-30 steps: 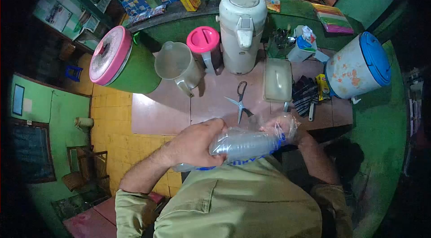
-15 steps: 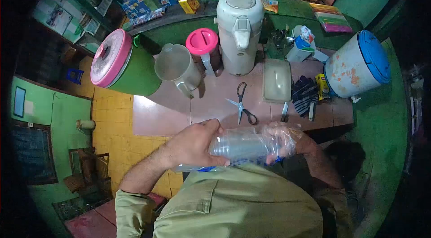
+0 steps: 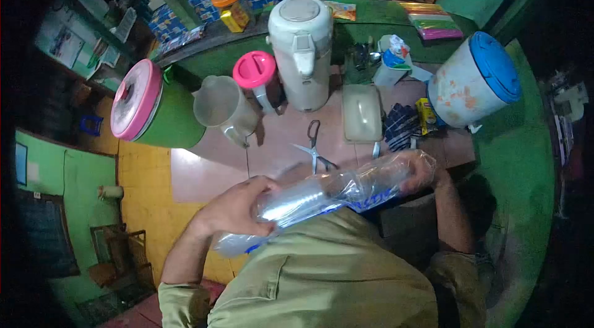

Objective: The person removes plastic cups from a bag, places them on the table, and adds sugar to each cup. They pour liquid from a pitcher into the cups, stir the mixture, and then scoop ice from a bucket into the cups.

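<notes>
A stack of clear plastic cups [image 3: 296, 199] in a see-through bag with blue print lies across the front of my body, its right end higher. My left hand [image 3: 240, 207] is wrapped round the left part of the stack, thumb on the near side. At the bag's right end, my right hand [image 3: 421, 173] shows through the clear film, its fingers closed around there. Loose plastic film [image 3: 365, 184] stretches between the cups and my right hand. Just beyond the bag, scissors [image 3: 314, 150] with dark handles lie spread on the table.
Along the table's back stand a green drum [image 3: 164, 114] with pink lid, a clear jug [image 3: 221, 108], a pink-lidded pitcher [image 3: 255, 71], an air pot [image 3: 303, 49] and a blue-lidded bucket [image 3: 473, 83]. A plastic container [image 3: 362, 111] and dark striped cloth [image 3: 402, 125] lie to the right.
My right hand has moved right and up, drawing the film out longer, while my left hand has shifted left with the cups. The bag now tilts. The camera view has turned slightly.
</notes>
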The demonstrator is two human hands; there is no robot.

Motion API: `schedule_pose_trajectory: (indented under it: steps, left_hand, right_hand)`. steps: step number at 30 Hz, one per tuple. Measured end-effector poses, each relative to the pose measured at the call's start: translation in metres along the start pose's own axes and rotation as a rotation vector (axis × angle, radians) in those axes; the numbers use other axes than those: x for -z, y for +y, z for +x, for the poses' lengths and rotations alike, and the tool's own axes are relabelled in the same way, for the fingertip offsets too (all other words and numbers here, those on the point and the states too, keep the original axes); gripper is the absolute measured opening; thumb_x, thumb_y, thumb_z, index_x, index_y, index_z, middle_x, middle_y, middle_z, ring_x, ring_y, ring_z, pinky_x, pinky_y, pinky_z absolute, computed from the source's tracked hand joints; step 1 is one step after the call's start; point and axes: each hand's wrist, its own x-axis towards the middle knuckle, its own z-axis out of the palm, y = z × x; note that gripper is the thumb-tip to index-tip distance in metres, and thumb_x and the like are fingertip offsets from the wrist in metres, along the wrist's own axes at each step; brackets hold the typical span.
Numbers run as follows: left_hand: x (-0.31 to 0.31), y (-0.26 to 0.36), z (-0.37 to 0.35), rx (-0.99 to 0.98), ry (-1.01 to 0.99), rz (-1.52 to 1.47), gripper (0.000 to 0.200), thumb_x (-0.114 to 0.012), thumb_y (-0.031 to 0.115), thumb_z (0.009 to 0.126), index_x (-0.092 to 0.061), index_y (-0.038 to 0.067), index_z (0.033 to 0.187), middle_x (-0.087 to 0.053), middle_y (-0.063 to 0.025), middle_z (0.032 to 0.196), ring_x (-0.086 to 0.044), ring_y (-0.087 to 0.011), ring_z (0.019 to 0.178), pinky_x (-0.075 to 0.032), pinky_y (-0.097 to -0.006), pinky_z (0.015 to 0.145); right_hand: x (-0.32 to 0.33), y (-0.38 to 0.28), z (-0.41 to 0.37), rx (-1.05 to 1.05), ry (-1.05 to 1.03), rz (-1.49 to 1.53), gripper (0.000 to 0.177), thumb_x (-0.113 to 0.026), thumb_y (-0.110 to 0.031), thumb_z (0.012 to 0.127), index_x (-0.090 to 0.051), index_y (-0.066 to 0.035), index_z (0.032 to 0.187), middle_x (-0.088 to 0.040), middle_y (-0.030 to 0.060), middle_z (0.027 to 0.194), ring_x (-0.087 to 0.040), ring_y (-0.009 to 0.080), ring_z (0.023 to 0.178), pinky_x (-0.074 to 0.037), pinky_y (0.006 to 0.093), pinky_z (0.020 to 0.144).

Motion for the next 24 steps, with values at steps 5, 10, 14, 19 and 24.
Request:
schedule_pose_trajectory:
  steps: [5,10,14,19,24]
  left_hand:
    - [0.007,-0.057,-0.034,0.128,-0.029,-0.348,0.071,-0.082,0.018,0.063,-0.054,-0.002,0.124,-0.062,-0.0118,0.113,-0.061,-0.0224,0.106,-0.046,-0.0337,0.095]
    - [0.0,-0.073,-0.045,0.123,0.379,-0.599,0.064,-0.083,0.011,0.061,-0.057,-0.002,0.118,-0.062,-0.011,0.114,-0.062,-0.0208,0.104,-0.048,-0.0331,0.092]
    - [-0.011,0.005,0.036,-0.076,0.297,0.192,0.06,-0.081,0.018,0.063,-0.059,0.002,0.116,-0.061,-0.0179,0.112,-0.062,-0.0342,0.102,-0.05,-0.0399,0.089]
    - [-0.036,0.029,0.089,-0.219,0.332,0.125,0.06,-0.08,0.023,0.064,-0.059,0.002,0.117,-0.061,-0.019,0.108,-0.062,-0.0377,0.101,-0.051,-0.0427,0.088]
    - [-0.046,0.03,0.113,-0.346,0.447,0.24,0.074,-0.082,0.03,0.073,-0.049,0.001,0.132,-0.046,-0.0246,0.136,-0.049,-0.0414,0.124,-0.042,-0.0453,0.104]
  right_hand:
    - [0.03,0.035,-0.105,-0.152,0.553,0.429,0.076,-0.084,-0.037,0.069,-0.056,0.001,0.128,-0.063,0.0151,0.12,-0.062,0.0255,0.107,-0.052,0.0403,0.091]
    - [-0.003,0.009,-0.109,0.015,0.559,0.745,0.087,-0.079,-0.057,0.07,-0.053,-0.002,0.133,-0.051,0.0221,0.136,-0.05,0.0375,0.127,-0.045,0.0534,0.102]
    - [-0.077,-0.047,0.042,0.648,0.139,0.335,0.074,-0.085,-0.04,0.071,-0.058,-0.002,0.13,-0.002,0.0301,0.16,-0.008,0.0402,0.149,-0.013,0.0545,0.117]
    - [-0.084,-0.047,0.059,0.365,0.29,0.163,0.069,-0.086,-0.029,0.068,-0.06,-0.001,0.126,-0.023,0.0239,0.153,-0.019,0.0332,0.145,-0.024,0.0466,0.115]
    - [-0.024,-0.075,0.007,0.306,0.656,-0.307,0.069,-0.086,-0.033,0.067,-0.061,-0.001,0.123,-0.042,0.0189,0.139,-0.039,0.0345,0.133,-0.033,0.0449,0.11]
